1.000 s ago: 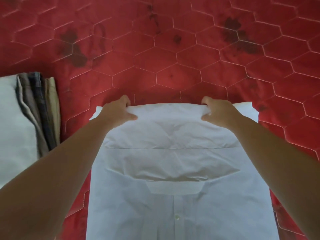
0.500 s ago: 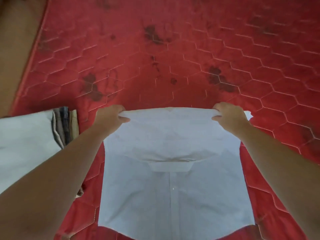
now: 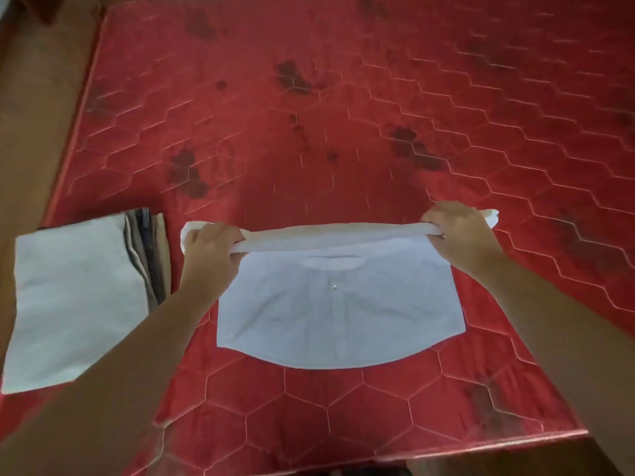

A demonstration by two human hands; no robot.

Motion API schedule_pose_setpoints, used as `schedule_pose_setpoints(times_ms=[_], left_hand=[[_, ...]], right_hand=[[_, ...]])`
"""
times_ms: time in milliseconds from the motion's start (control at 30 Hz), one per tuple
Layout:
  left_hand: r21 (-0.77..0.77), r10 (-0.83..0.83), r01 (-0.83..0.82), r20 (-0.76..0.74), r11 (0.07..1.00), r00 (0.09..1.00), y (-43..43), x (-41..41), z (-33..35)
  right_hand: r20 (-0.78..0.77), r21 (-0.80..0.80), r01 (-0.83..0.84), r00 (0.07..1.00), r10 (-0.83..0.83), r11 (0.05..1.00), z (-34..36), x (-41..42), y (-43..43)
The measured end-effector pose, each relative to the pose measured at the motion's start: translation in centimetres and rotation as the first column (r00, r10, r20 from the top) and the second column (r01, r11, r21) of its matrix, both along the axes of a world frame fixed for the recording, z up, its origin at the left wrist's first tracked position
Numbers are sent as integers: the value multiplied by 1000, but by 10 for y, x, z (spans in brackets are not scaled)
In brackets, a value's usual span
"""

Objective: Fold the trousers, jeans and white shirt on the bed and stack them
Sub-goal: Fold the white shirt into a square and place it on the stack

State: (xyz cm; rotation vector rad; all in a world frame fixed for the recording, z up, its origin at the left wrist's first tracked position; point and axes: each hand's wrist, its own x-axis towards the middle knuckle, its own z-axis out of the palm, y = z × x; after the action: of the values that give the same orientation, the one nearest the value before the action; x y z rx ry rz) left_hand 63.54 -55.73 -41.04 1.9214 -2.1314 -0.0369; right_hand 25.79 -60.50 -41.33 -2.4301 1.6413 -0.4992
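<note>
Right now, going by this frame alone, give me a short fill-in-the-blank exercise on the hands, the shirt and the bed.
1. The left hand and right hand both grip the upper edge of the ____ shirt.
2. The quilted mattress beneath it is ____ in colour.
3. The folded pile lies on the person's ____ side.

Missing words: white; red; left.

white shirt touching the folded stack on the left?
Apart. Head view shows a strip of red mattress between the white shirt's left end and the folded stack.
</note>
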Motion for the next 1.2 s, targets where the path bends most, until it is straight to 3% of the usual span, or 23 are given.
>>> schedule_pose_setpoints(times_ms=[100, 267, 400, 700, 867, 1033, 1200], left_hand=[[61, -30, 28, 35, 998, 999, 41, 0, -24], [191, -78, 72, 24, 979, 997, 101, -4, -72], [283, -47, 46, -4, 958, 999, 130, -7, -112], [437, -16, 25, -26, 899, 1000, 183, -10, -166], [316, 19, 8, -82, 949, 996, 181, -28, -159], [83, -16, 27, -127, 996, 992, 137, -73, -159], [109, -83, 98, -128, 989, 988, 75, -122, -174]], right_hand=[[6, 2, -37, 999, 37, 999, -18, -6, 43], [-13, 145, 18, 1000, -17, 989, -71, -10, 111], [-40, 282, 121, 993, -114, 952, -111, -8, 144], [-68, 465, 159, 987, -144, 871, -150, -11, 193], [-17, 365, 85, 996, -84, 927, -149, 7, 194], [49, 138, 55, 997, -62, 989, -153, 61, 157], [27, 204, 38, 999, -44, 978, -168, 123, 104]])
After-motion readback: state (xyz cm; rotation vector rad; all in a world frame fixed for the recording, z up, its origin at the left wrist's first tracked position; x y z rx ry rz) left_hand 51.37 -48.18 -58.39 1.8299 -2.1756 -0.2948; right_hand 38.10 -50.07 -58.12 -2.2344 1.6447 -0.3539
